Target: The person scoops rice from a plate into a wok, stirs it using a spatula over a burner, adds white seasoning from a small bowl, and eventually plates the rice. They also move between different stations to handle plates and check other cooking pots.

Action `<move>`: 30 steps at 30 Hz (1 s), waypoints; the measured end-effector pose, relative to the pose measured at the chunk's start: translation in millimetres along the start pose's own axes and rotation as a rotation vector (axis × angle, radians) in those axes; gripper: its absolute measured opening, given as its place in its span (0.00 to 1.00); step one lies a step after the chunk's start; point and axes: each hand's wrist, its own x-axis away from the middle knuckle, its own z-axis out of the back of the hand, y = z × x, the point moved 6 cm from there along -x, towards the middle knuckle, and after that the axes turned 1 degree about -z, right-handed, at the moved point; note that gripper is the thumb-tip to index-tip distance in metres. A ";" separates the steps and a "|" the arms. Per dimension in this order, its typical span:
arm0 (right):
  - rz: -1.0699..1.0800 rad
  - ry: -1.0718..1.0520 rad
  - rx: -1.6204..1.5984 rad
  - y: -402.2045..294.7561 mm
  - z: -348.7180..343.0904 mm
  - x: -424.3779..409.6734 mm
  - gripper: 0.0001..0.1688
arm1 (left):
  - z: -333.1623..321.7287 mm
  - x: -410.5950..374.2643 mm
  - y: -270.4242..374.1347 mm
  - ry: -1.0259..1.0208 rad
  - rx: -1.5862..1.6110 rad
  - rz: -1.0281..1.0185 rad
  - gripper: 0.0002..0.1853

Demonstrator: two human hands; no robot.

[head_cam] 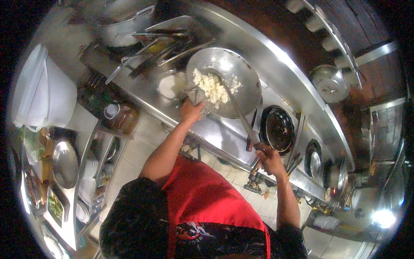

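My left hand (192, 111) grips a greyish cloth (198, 96) against the near rim of a large steel wok (247, 73). Pale, lumpy food (212, 85), possibly rice or egg, lies in the wok, mostly on its left side. In my right hand (271, 161) is the handle of a long metal wok utensil (241, 113). It slants up and left across the rim, and its head sits among the food, partly hidden. Just left of the wok stands a round container of white content (170, 86).
Black burners (277, 129) line the steel counter to the right, with valves (254, 181) along its front. Behind the wok runs a raised steel ledge (275, 43). Several utensils (161, 48) rest at the upper left. A brown-liquid jug (121, 118) and a white bin (48, 90) stand left.
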 end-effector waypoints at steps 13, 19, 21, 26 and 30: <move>-0.001 0.017 0.494 -60.4 62.2 58.4 0.26 | -11.3 1.2 -4.6 0.125 0.213 0.118 0.35; 0.121 0.153 0.344 38.8 15.0 32.6 0.18 | -31.3 -0.6 7.6 0.142 -0.031 0.036 0.36; 0.014 0.062 0.311 -6.3 29.5 39.3 0.18 | -9.8 5.7 20.7 0.187 -0.201 0.021 0.37; -0.123 -0.065 0.155 -29.1 52.5 108.5 0.21 | 0.6 10.5 22.9 0.246 -0.299 -0.010 0.38; -0.157 0.001 0.114 5.2 -0.6 54.3 0.20 | 0.7 6.3 31.6 0.043 -0.341 0.000 0.35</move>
